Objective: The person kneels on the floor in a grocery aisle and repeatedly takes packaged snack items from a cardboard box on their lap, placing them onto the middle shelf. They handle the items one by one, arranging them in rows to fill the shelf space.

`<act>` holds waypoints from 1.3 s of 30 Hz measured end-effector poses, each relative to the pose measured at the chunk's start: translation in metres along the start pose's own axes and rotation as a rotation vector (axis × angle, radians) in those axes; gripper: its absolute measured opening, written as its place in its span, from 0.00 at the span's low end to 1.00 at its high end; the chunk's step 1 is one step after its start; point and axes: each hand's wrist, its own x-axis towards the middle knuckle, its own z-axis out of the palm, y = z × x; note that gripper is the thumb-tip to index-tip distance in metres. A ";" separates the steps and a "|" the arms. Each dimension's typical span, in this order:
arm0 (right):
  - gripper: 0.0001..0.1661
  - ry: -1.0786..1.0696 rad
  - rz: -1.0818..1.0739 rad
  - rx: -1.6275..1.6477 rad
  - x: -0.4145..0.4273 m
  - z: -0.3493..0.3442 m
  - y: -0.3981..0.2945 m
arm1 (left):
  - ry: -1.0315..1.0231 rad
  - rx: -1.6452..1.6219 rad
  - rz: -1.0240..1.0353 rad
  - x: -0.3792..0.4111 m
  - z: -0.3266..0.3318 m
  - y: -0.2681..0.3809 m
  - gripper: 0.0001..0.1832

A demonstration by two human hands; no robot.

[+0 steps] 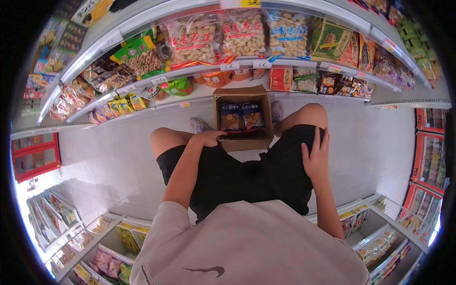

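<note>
An open cardboard box (245, 144) stands on the floor between my feet, its flaps folded out. Inside, blue bags of small round biscuits (231, 119) stand side by side. My left hand (211, 138) is at the near left corner of the box, its fingertips at the rim; whether they grip the cardboard I cannot tell. My right hand (317, 153) rests on my right thigh and knee, fingers apart, with nothing in it.
Ahead curves a shelf rack (210, 67) with bags of peanuts (244, 34), seeds and snacks. Shelves behind me hold more packets (377, 245). Red-framed glass-door coolers (429, 156) stand at the right, and a red-framed cabinet (35, 156) at the left.
</note>
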 end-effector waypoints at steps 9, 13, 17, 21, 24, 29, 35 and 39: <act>0.28 -0.788 -0.003 0.339 0.068 0.229 -0.102 | 0.378 0.066 -0.068 0.012 -0.031 -0.044 0.27; 0.42 -1.020 0.061 -0.056 0.062 0.324 -0.097 | 0.428 0.144 -0.100 0.019 -0.027 -0.064 0.20; 0.55 -1.053 0.052 -0.220 0.065 0.382 -0.108 | 0.473 0.147 -0.113 0.016 -0.022 -0.075 0.16; 0.64 -0.923 0.120 -0.091 0.066 0.424 -0.120 | 0.421 0.217 -0.101 0.012 -0.031 -0.086 0.19; 0.67 -0.847 0.340 0.146 0.073 0.472 -0.134 | 0.440 0.229 -0.121 0.013 -0.041 -0.093 0.19; 0.45 -0.885 0.336 0.120 0.063 0.511 -0.117 | 0.408 0.279 -0.178 0.012 -0.041 -0.084 0.20; 0.21 -0.628 0.387 0.114 0.068 0.485 -0.139 | 0.339 0.212 -0.225 0.005 -0.042 -0.068 0.21; 0.12 -0.468 0.213 0.193 0.079 0.440 -0.134 | 0.356 0.214 -0.201 0.002 -0.043 -0.048 0.22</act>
